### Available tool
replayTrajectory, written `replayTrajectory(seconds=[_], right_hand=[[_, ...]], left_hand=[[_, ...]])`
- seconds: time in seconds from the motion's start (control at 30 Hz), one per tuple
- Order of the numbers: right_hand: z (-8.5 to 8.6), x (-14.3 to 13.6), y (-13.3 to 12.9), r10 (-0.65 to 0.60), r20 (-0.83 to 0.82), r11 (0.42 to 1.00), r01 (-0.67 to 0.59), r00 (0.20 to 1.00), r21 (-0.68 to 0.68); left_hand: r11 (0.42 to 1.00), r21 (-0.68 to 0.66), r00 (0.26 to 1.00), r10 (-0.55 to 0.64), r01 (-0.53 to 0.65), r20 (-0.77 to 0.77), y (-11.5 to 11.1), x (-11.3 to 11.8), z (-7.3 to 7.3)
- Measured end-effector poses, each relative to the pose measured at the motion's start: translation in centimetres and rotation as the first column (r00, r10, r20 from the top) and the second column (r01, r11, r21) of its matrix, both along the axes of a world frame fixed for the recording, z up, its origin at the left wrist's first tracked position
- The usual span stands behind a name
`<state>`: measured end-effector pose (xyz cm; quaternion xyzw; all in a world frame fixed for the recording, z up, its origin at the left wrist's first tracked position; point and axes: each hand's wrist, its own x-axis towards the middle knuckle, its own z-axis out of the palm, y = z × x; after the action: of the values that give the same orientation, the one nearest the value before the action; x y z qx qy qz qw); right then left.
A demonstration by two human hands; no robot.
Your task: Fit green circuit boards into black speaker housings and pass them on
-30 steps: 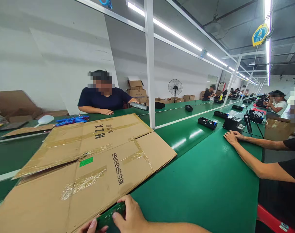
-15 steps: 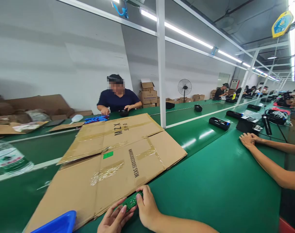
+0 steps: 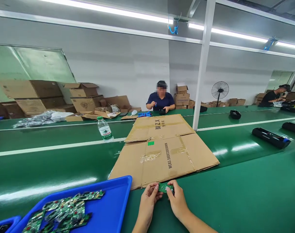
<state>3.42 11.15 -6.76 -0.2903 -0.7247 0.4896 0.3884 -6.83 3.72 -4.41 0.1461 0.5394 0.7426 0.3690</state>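
Circuit board (image 3: 162, 188) is held between both hands above the green bench (image 3: 234, 194), just in front of the near edge of the flattened cardboard (image 3: 130, 176). The left hand (image 3: 149, 196) pinches one end between thumb and bent fingers; the right hand (image 3: 178, 200) grips the other end, thumb laid on the face, forefinger curled round the far edge. Holding by the ends appears intended to keep the board steady and most of its upper face in view — a two-point grip suits a small, thin part. The blue tray (image 3: 110, 207) stands to the left of the left hand, probably so that the heap of boards (image 3: 69, 207) in it lies within easy reach. The cardboard lies flat across the bench, possibly as a cover or work mat; its purpose cannot be confirmed. The water bottle (image 3: 105, 132) stands upright beyond the tray, apart from the boards, which may keep it out of the way. Both forearms enter from the lower edge and converge: the left rises steeply, the right slants in from the right. Wrists are close together, fingers flexed — neither hand is spread.
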Motion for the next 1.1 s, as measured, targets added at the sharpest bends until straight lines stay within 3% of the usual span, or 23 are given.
replayTrajectory(seconds=[0.27, 0.7, 1.1], right_hand=[[0.22, -0.01, 0.15, -0.011, 0.022, 1.0, 0.011, 1.0, -0.002], [0.19, 0.0, 0.1, -0.031, 0.059, 0.998, 0.028, 0.998, 0.058], [0.86, 0.28, 0.03, -0.014, 0.095, 0.999, 0.011, 0.995, 0.035]], left_hand=[[0.998, -0.014, 0.998, -0.055, 0.056, 0.015, 0.04, 0.01, 0.12], [0.999, -0.034, 0.999, -0.042, 0.041, -0.009, 0.15, 0.08, 0.32], [0.996, -0.052, 0.995, -0.073, 0.07, -0.07, 0.07, -0.01, 0.03]])
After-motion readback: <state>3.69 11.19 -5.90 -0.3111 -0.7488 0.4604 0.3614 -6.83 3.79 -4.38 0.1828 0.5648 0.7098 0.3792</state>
